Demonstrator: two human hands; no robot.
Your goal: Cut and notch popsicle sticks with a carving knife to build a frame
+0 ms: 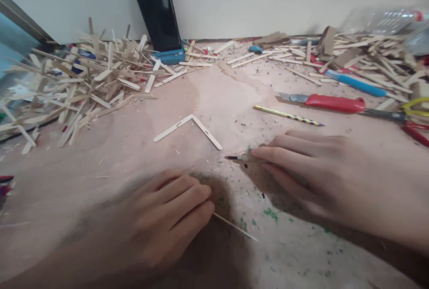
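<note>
My left hand (177, 217) is closed, fingers curled together, on a thin wooden stick (236, 227) whose end sticks out toward the lower right. My right hand (311, 168) rests low over the table, its fingers closed round a slim craft knife (239, 157) with a short dark blade pointing left. Most of the handle is hidden under the fingers. Just beyond both hands lie two popsicle sticks, a left one (172, 129) and a right one (207, 133), meeting at their far ends in an angle. Each has a small notch or slot in it.
A yellow patterned pencil (288, 115) and a red utility knife (335, 103) lie beyond my right hand, near scissors (415, 119) and a blue-handled tool (357, 83). Heaps of popsicle sticks (100, 74) flank a dark upright object (156, 7). Plastic bottles (385, 21) lie at the back right.
</note>
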